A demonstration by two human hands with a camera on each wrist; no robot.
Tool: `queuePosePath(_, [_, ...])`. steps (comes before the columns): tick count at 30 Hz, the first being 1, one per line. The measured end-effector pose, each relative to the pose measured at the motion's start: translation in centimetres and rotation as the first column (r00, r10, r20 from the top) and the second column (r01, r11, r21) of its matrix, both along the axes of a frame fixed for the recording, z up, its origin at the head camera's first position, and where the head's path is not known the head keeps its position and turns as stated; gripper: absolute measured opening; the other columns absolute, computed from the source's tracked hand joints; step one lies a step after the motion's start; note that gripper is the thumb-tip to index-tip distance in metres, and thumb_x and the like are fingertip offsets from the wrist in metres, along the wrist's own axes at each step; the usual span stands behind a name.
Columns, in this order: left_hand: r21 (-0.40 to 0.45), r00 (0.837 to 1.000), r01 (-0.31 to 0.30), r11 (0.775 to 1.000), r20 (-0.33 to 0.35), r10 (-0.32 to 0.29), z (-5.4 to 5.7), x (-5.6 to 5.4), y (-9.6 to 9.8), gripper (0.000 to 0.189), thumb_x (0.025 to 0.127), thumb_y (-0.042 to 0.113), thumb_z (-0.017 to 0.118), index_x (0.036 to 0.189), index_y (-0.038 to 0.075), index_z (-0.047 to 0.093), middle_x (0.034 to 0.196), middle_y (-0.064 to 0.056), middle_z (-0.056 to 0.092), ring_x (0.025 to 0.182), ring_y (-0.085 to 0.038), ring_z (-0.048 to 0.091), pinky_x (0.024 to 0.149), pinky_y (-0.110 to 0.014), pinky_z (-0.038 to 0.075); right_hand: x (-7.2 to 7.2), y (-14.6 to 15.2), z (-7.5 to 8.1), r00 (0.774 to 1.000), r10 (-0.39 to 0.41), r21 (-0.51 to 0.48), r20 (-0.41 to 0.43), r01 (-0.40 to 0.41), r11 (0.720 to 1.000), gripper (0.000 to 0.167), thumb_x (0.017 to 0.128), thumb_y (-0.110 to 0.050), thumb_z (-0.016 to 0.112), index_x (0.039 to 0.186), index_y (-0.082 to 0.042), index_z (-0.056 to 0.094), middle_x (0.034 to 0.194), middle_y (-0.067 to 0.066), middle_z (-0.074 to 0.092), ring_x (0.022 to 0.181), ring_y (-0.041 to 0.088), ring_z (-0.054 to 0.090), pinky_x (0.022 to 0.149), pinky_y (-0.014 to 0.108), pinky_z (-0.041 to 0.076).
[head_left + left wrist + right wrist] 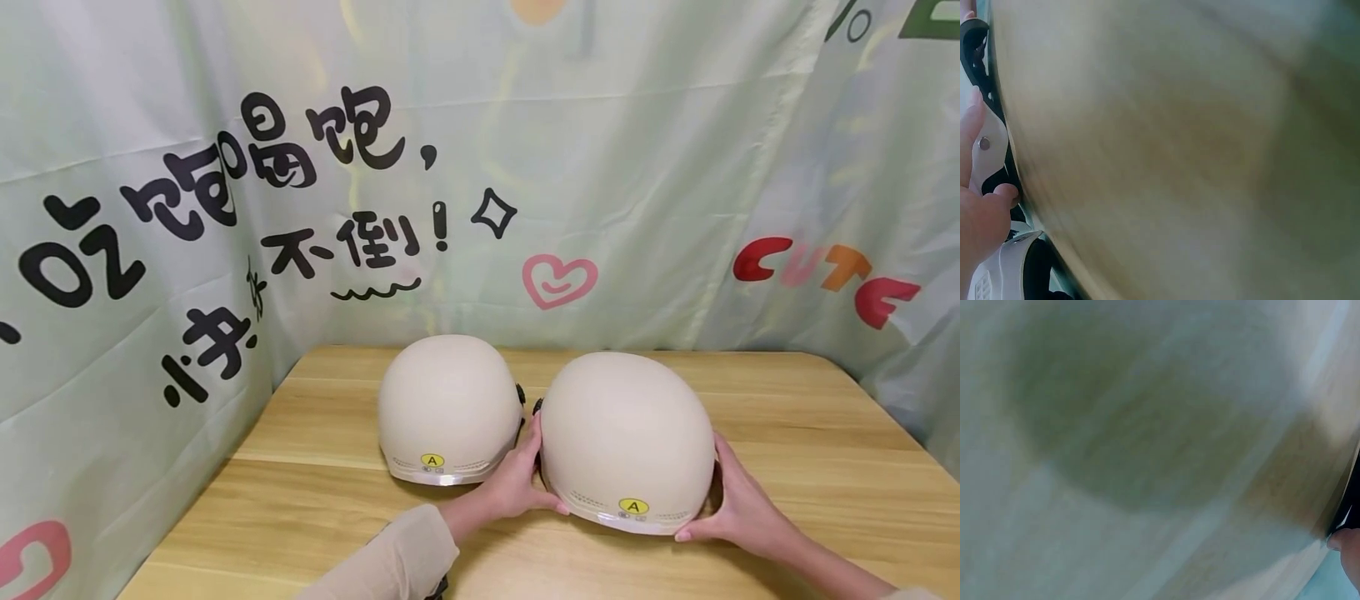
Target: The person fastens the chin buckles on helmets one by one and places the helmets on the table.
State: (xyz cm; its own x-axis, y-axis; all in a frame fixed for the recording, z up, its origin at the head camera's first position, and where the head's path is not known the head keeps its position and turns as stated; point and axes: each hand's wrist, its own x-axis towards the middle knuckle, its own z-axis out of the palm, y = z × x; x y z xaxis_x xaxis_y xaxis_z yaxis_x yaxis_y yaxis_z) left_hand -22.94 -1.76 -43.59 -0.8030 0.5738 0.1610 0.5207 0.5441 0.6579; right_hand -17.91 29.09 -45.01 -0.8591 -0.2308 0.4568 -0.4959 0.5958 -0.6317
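Note:
Two cream helmets are on the wooden table, each with a round yellow "A" sticker low on the side facing me. Both my hands hold the right helmet from its sides. The left hand grips its left edge, thumb under the near rim; in the left wrist view, fingers lie against a pale side piece with a metal rivet. My right hand grips the right edge, and its thumb shows at the dark rim in the right wrist view. The left helmet stands just beside my left hand, untouched by the right.
The wooden table extends around both helmets, its back edge against a pale green curtain with black writing, a pink heart and colored letters. Another curtain side closes in at the left. Blurred tabletop fills most of both wrist views.

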Motion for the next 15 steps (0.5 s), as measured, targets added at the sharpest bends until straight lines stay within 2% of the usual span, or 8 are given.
queuePosePath(4, [0.014,1.0,0.005,1.0,-0.017,-0.005,-0.1,-0.3,-0.1,0.128,0.062,0.028,0.085,0.146,-0.005,-0.005,0.152,-0.024,0.01,0.14,-0.033,0.021,0.113,-0.043,0.026,-0.2,-0.1,0.1,1.0,0.014,-0.007,0.005,-0.014,1.0,0.139,0.04,-0.023,0.093,0.149,-0.008,0.008,0.133,0.033,0.034,0.116,-0.025,0.022,0.092,-0.007,0.016])
queuePosePath(8, [0.011,1.0,-0.022,1.0,-0.022,0.022,0.0,-0.2,0.2,0.127,0.061,0.027,0.086,0.146,-0.007,-0.003,0.152,-0.026,0.008,0.141,-0.033,0.018,0.113,-0.044,0.025,-0.3,-0.1,0.3,1.0,0.025,0.0,0.01,-0.025,1.0,0.137,0.043,-0.022,0.093,0.149,-0.012,0.007,0.135,0.032,0.032,0.118,-0.025,0.021,0.092,-0.006,0.015])
queuePosePath(12, [-0.016,0.995,-0.092,0.996,-0.037,0.091,0.2,0.9,0.7,0.128,0.06,0.033,0.086,0.145,-0.008,0.0,0.152,-0.027,0.008,0.141,-0.035,0.018,0.112,-0.046,0.027,0.0,-0.3,0.5,0.999,-0.007,0.022,0.034,0.006,1.0,0.139,0.047,-0.022,0.092,0.15,-0.018,0.0,0.144,0.034,0.022,0.122,-0.024,0.01,0.093,-0.006,0.007])
queuePosePath(15, [-0.017,0.988,-0.142,0.99,-0.06,0.141,0.3,1.8,1.1,0.127,0.06,0.037,0.084,0.146,-0.007,0.001,0.153,-0.026,0.007,0.14,-0.037,0.019,0.11,-0.049,0.029,0.1,-0.7,1.0,0.998,-0.041,0.031,0.038,0.04,0.999,0.141,0.049,-0.021,0.091,0.15,-0.02,-0.007,0.149,0.032,0.011,0.132,-0.01,0.004,0.094,-0.002,0.001])
